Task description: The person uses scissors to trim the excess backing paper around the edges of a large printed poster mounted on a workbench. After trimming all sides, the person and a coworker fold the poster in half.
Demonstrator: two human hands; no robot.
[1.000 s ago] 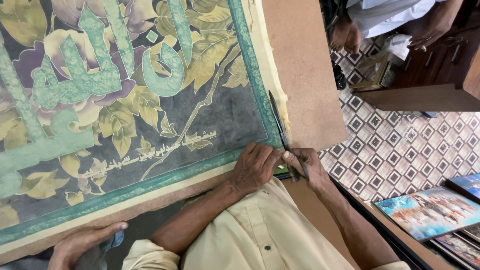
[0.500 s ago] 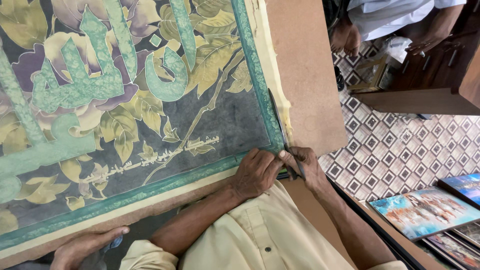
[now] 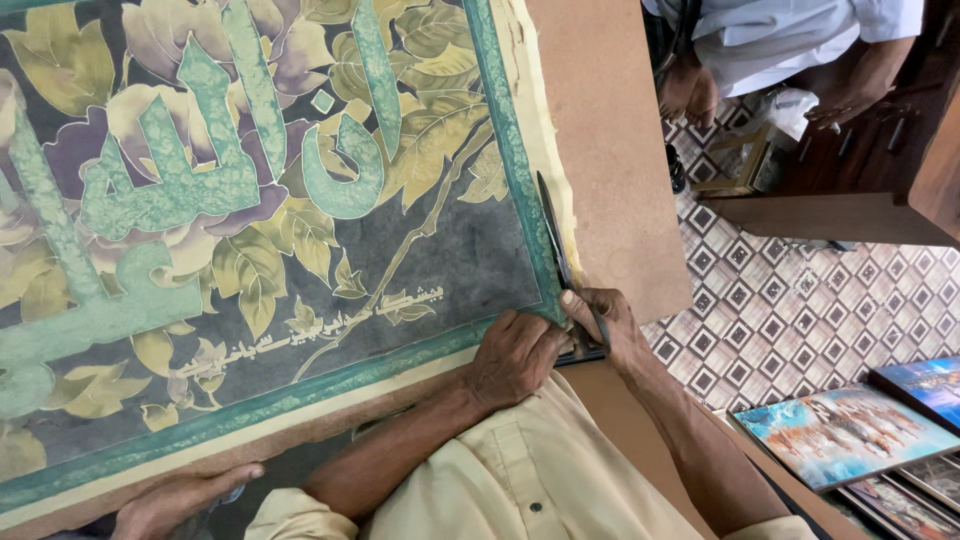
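Both hands pin the blade at the print's corner.

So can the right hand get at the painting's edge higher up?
Probably yes. The right hand holds a blade lying along the painting's edge, and nothing sits further up it. The left hand presses the corner, off to one side.

No packages, labels, signs, screens.
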